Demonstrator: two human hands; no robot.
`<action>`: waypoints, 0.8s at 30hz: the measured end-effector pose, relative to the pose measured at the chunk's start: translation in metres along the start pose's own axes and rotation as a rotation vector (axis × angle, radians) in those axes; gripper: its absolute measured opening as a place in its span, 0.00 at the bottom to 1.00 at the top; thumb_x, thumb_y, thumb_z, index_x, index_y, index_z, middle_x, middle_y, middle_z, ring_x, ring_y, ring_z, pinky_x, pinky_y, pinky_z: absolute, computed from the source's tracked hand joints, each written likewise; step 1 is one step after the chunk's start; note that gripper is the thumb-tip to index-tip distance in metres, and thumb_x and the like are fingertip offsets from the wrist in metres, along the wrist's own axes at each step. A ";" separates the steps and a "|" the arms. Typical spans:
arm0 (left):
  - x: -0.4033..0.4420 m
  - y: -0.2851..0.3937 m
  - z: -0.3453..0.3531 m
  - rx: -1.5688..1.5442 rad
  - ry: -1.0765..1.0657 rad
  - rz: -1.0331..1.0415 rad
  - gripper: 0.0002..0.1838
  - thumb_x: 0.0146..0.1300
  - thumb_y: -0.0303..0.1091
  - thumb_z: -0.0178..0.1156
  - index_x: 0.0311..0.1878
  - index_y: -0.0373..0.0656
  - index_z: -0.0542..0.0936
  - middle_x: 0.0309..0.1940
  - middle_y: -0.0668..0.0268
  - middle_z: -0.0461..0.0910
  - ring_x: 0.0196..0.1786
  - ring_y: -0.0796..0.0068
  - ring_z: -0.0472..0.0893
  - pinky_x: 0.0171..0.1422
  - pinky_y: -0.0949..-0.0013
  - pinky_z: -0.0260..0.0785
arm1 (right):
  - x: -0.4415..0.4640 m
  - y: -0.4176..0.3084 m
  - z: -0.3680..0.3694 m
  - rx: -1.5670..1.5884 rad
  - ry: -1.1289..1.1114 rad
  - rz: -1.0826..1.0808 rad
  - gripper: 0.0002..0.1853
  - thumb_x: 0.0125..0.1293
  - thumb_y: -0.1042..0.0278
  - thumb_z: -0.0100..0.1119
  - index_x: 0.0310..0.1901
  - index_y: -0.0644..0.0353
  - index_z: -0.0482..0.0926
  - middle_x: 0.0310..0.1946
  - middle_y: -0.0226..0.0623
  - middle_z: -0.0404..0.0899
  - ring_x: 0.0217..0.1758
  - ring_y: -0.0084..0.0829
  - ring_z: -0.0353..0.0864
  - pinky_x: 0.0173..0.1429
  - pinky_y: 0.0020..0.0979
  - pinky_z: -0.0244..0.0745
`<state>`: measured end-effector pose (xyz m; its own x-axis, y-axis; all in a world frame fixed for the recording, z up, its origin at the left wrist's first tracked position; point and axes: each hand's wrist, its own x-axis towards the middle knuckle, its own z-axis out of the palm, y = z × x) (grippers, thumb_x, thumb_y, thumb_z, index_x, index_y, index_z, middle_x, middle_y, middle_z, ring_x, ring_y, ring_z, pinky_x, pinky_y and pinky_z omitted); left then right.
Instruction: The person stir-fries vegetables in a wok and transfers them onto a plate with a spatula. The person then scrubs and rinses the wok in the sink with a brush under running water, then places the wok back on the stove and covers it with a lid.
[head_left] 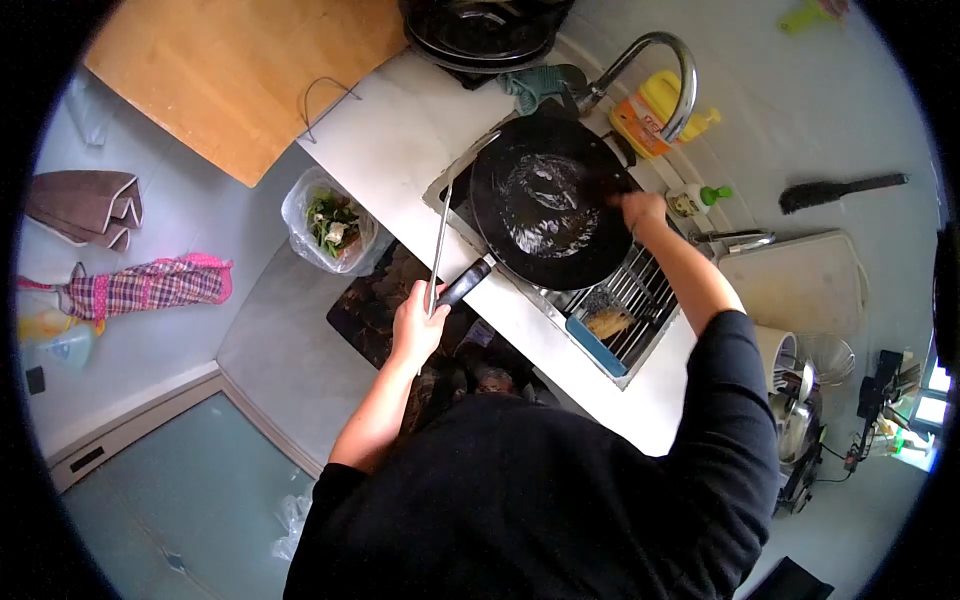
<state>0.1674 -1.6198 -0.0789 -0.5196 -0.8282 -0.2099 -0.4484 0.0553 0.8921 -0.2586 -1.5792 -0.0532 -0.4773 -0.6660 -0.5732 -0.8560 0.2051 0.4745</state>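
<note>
Towel (85,205) hangs at far left, with checked cloth (150,288) below it. Next comes a bag (365,250) of greens (333,222) beside the counter (375,140).

The left hand (415,325) is closed around a thin metal rod (440,235) that slants up past the wok's near-left side. The handle's (466,283) end meets this hand; whether the fingers grip it too, I cannot tell.

The wok (550,200) sits over the sink area, beneath the faucet (690,85), tilt unclear, with wet, shiny streaks inside. Its handle points down and left, toward the person; the long axis runs from there up and right, to what looks like a small ear.

At its right rim, the right hand (642,212) reaches inside, fingers bent against the wall; whether they pinch anything is hidden. Below that arm lies a slatted rack (660,280). Farther right are a green-capped bottle (690,200), a brush (840,190) and a board (795,285).

A slick surface could let the right fingers slip; pressing hard on that side might swing the wok if the handle is only loosely held, and the rod could knock its rim.
</note>
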 end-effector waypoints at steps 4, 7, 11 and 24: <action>-0.001 -0.002 0.003 -0.026 0.019 -0.025 0.15 0.52 0.20 0.62 0.41 0.36 0.67 0.46 0.56 0.80 0.48 0.66 0.80 0.49 0.69 0.68 | -0.053 -0.026 0.029 0.179 -0.179 -0.165 0.15 0.63 0.64 0.49 0.50 0.43 0.79 0.48 0.36 0.79 0.50 0.37 0.79 0.46 0.34 0.76; 0.001 0.001 0.001 0.002 0.013 -0.018 0.14 0.52 0.22 0.61 0.41 0.37 0.68 0.45 0.57 0.80 0.46 0.60 0.80 0.47 0.65 0.69 | -0.063 -0.069 0.010 0.489 -0.158 -0.394 0.15 0.64 0.63 0.46 0.48 0.47 0.80 0.48 0.39 0.78 0.47 0.41 0.79 0.49 0.36 0.75; 0.001 0.003 -0.001 0.014 0.003 -0.003 0.14 0.53 0.24 0.61 0.40 0.38 0.68 0.43 0.57 0.80 0.45 0.53 0.79 0.45 0.61 0.70 | -0.009 -0.106 -0.010 0.565 0.051 -0.274 0.21 0.64 0.68 0.42 0.55 0.30 0.73 0.45 0.41 0.79 0.46 0.40 0.80 0.47 0.39 0.76; 0.000 0.000 0.001 0.012 0.009 0.001 0.14 0.53 0.25 0.62 0.41 0.39 0.69 0.42 0.57 0.81 0.43 0.55 0.80 0.43 0.62 0.70 | -0.082 -0.080 0.037 0.388 -0.060 -0.125 0.28 0.64 0.73 0.39 0.62 0.27 0.65 0.43 0.37 0.80 0.46 0.38 0.81 0.43 0.39 0.77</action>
<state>0.1668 -1.6193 -0.0796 -0.5138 -0.8330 -0.2051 -0.4564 0.0630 0.8875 -0.1584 -1.5145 -0.0694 -0.3657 -0.6621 -0.6541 -0.9140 0.3882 0.1181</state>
